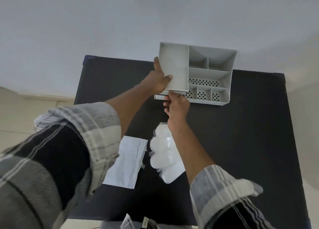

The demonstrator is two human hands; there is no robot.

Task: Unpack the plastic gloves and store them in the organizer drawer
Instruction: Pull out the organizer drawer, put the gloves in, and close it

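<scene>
A grey organizer (222, 73) with several compartments stands at the far edge of the black table (250, 125). My left hand (158, 78) grips the organizer's left corner, thumb on its tall left compartment. My right hand (177, 104) pinches the front of the drawer (159, 97) low on the organizer's left side; the drawer sticks out slightly. A stack of clear plastic gloves (164, 153) lies on the table under my right forearm. The opened white packet (127, 161) lies flat to the left of the gloves.
A pale wall rises behind the table. Dark cloth and a small tag show at the table's near edge (145, 224). Pale floor lies to the left of the table.
</scene>
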